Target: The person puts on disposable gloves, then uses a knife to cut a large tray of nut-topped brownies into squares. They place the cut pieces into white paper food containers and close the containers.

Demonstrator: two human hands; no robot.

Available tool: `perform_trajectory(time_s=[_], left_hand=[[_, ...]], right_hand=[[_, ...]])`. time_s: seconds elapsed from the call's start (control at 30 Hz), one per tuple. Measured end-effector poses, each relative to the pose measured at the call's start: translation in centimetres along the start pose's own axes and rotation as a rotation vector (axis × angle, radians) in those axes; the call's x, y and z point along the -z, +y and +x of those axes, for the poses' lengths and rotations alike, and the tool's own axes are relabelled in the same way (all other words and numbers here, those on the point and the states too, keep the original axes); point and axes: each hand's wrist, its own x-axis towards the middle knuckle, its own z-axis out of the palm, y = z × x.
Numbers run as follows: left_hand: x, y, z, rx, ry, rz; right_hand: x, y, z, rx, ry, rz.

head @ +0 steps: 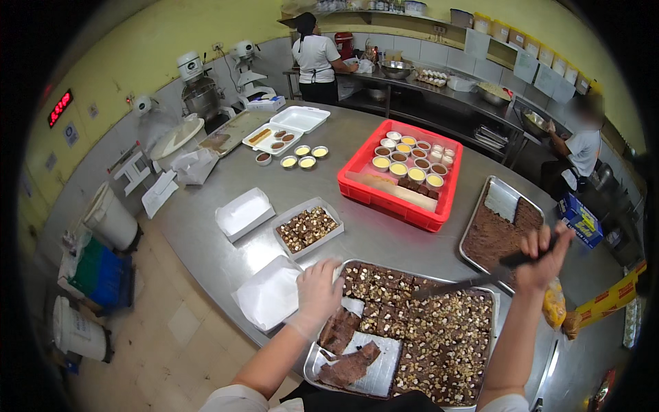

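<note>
My right hand (543, 257) grips the black handle of a long knife (463, 283), its blade slanting over the far part of a metal sheet pan (309, 363) of nut-topped brownies (443, 340). Cut lines run through the far left part of the slab. Loose brownie scraps (352, 364) lie on the bare near left part of the pan. My left hand (320, 288), in a clear glove, is at the pan's far left corner, beside a white paper-lined box (270, 293); whether its fingers touch the pan is unclear. A filled box of nut-topped brownies (308, 229) stands beyond it.
An empty white box (244, 213) stands at left. Farther back are a red crate (391, 206) of dessert cups, an open foam container (298, 121) and foil cups (307, 162). At right lies a pan of plain brownie (494, 237). Two people (316, 56) work at the back counter.
</note>
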Motion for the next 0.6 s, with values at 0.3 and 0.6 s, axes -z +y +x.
perform_trajectory(time_s=[0.3, 0.6], left_hand=[[-7.3, -1.0, 7.0, 0.313, -0.56, 0.006], [-9.7, -0.9, 6.4, 0.565, -0.348, -0.423]], right_hand=[[-1.1, 13.4, 6.4, -0.246, 0.105, 0.045], [0.3, 18.3, 6.9, -0.276, 0.191, 0.077]])
